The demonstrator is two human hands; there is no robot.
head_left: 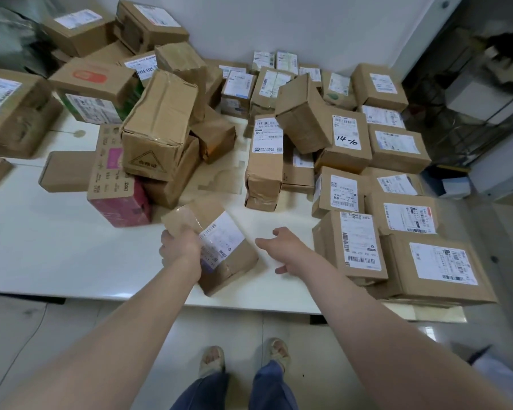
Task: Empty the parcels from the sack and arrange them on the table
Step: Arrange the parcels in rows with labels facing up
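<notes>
My left hand (179, 247) grips a brown taped parcel (231, 255) with a white label, tilted over the near part of the white table (57, 247). Just to the parcel's right, my right hand (282, 247) hovers with its fingers spread and nothing in it. Rows of labelled cardboard parcels (359, 241) lie label-up along the table's right side. A jumbled heap of boxes (157, 131) fills the middle and back left. A grey-green sack (9, 39) slumps at the far left corner.
A pink-and-brown carton (116, 187) stands at the heap's near side. The table's front edge (131, 298) runs just ahead of my feet. A wall backs the table. Dark shelving (468, 99) stands to the right.
</notes>
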